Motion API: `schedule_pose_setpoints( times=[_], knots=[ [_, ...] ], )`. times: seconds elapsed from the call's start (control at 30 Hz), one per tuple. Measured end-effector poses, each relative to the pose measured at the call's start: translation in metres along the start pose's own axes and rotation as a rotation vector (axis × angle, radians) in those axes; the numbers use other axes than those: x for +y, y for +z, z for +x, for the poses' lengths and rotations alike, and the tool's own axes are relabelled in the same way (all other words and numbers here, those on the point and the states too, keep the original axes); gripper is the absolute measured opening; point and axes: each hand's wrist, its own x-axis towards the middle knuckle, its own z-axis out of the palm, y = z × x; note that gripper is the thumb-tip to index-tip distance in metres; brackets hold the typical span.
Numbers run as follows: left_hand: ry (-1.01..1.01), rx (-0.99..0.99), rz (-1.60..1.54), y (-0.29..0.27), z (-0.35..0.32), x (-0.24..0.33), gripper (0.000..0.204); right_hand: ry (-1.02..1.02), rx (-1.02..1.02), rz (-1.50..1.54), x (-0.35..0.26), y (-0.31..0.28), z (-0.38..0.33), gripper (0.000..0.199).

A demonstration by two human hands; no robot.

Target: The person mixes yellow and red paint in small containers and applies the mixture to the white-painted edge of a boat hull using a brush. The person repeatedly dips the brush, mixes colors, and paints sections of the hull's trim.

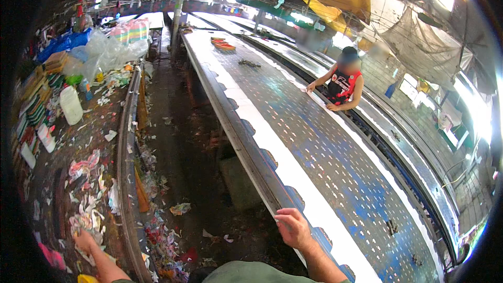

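Observation:
My left hand [85, 242] reaches down to a heap of crumpled scraps [90, 216] on the cluttered bench at the left. Its fingers close on some of the pale scraps and are partly hidden among them; whether these are paper or cloth I cannot tell. My right hand [294, 229] is by the near edge of the long printing table [246, 165], its fingers loosely bent and apart with nothing between them. White strips run along both sides of that table, and rows of small pale marks dot its dark, blue-stained surface [319, 160].
Across the long table stands a person [343, 81] with both hands at its far edge. A white jug [70, 105], clear plastic bags [102, 47] and stacked frames [34, 94] crowd the left bench. Scraps litter the dark aisle floor [175, 152]. Red trays [222, 44] rest farther up the table.

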Motion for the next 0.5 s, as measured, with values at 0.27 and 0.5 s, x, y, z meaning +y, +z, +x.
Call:
schedule_pose_setpoints(
  times=[0.27,0.5],
  knots=[
    [0.623,0.296,0.208,0.114,-0.024,0.116,0.051,0.203,0.09,-0.126,0.026,-0.034,-0.047,0.024],
    [0.729,0.228,0.262,0.039,-0.064,0.119,0.047,0.292,0.169,-0.101,0.056,-0.048,-0.092,0.026]
  ],
)
